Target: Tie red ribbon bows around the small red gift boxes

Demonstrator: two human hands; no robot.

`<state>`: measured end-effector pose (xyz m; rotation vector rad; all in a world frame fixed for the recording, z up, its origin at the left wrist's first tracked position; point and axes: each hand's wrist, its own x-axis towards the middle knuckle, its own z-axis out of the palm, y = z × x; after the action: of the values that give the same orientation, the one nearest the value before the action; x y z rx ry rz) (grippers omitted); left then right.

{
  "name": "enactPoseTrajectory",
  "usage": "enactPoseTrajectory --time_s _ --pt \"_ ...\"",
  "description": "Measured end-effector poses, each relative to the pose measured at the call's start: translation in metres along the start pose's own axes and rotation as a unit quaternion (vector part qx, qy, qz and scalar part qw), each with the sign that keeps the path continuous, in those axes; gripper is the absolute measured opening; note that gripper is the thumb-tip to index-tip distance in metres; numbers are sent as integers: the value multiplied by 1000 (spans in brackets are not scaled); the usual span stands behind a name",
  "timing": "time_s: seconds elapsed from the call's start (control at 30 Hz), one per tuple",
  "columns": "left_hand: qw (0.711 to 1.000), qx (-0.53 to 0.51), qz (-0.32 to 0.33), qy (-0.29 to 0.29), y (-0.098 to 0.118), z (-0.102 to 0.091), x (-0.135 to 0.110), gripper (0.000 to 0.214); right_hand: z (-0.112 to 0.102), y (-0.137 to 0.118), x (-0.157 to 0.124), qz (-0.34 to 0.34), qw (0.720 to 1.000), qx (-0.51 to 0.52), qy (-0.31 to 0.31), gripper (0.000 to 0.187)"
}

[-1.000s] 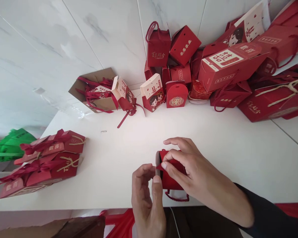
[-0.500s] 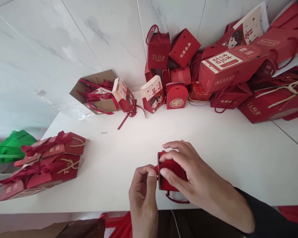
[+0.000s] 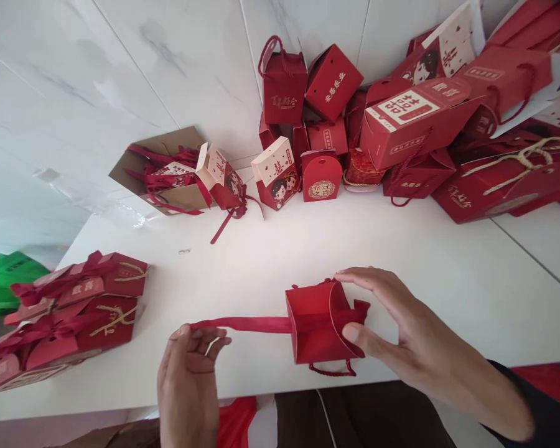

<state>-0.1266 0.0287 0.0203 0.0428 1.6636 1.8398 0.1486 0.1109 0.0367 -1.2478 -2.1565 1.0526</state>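
- Pinching one end of a dark red ribbon (image 3: pixel 254 324) between thumb and fingers, the left hand (image 3: pixel 191 379) sits near the front edge of the white table (image 3: pixel 252 267), well apart from the box.
- The ribbon runs nearly straight from that hand to the left wall of a small red box (image 3: pixel 312 345), shows across its inside, and has its other end out past the rounded right flap.
- This box lies on the table between the hands, its open inside facing up, a twisted cord handle (image 3: pixel 331 372) along its near side.
- The right hand (image 3: pixel 410 330) is spread wide at the box's right side, forefinger by the far corner and thumb at the flap; I cannot tell how firmly it presses.
- Two larger red boxes with bows (image 3: pixel 107 326) stand side by side at the table's left.
- By the tiled wall (image 3: pixel 168 50) are a brown carton (image 3: pixel 186 196) with ribbons inside, two cream-and-red boxes (image 3: pixel 276 177), and a heap of red boxes (image 3: pixel 406 130).
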Motion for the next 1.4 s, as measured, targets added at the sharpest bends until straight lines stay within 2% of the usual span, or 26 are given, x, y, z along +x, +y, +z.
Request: enactPoseTrajectory --time_s 0.13,0.2,0.3,0.37,0.4,0.43,0.5,0.57,0.67,0.8,0.87,0.93,1.07,1.27,1.4 --pt "998 58 5 15 -10 -13 17 13 -5 7 -5 78 997 19 -22 35" --pt "997 74 9 30 -14 -17 19 14 -7 8 -5 89 995 29 -41 28" --pt "984 133 83 81 -15 -18 4 16 -9 7 -3 86 994 35 -64 27" --pt "955 244 144 90 -14 -15 -16 15 -11 4 -3 89 993 33 -68 28" --pt "938 306 153 59 -15 -12 -29 23 -11 2 -3 92 993 32 -64 29" --pt "927 347 142 4 -17 -9 -41 37 -12 0 -3 95 993 32 -59 29" --pt "918 377 107 -63 -24 -2 -63 50 -12 -2 -3 102 993 33 -45 31" --pt "922 368 96 -68 -33 6 -77 45 -13 -4 -4 112 993 34 -34 32" --pt "936 324 110 -80 -41 19 -81 35 -14 -7 -5 117 991 48 -45 32" --pt "940 248 145 -185 -35 37 -79 32 -16 -15 -4 116 987 89 -66 31" --pt "943 208 158 -206 -31 44 -81 24 -16 -18 -2 112 986 103 -64 30" --pt "953 182 153 -187 -29 49 -85 21 -15 -19 0 103 986 114 -64 29" --pt "966 178 136 -131 -32 50 -86 31 -15 -19 4 104 986 109 -69 27" --pt "956 120 216 -158 -37 45 -74 26 -21 -21 6 136 982 111 -71 28" --pt "956 79 233 -158 -39 45 -71 23 -21 -15 4 142 977 116 -112 28"
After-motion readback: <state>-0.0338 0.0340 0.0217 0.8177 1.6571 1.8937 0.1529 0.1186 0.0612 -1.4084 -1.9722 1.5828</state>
